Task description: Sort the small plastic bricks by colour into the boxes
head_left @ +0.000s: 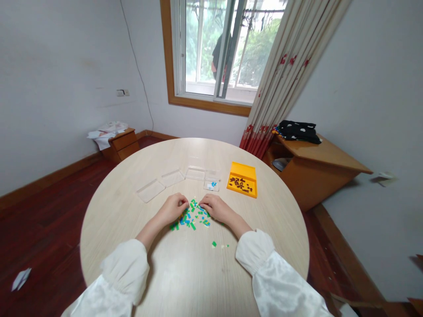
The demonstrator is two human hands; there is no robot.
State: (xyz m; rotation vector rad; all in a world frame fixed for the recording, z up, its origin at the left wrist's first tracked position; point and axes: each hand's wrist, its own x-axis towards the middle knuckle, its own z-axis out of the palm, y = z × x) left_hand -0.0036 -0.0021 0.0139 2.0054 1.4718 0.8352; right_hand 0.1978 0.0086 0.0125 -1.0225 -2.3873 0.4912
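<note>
A loose pile of small green, blue and pale yellow building bricks (192,215) lies on the table between my hands. At its left edge my left hand (173,208) is closed, thumb and fingers curled together; what they hold, if anything, is too small to make out. My right hand (216,207) reaches in from the other side, its fingertips pinched over the pile's upper right, and their contents are hidden too. A small clear box (211,186) with a few blue bricks in it stands just beyond my right hand.
Clear plastic trays (150,190) stand in an arc behind the pile. A yellow box (243,168) with its lid up holds dark brown pieces at the right. A green brick (214,243) lies nearer me. Beyond the window, a person (218,55) is partly visible.
</note>
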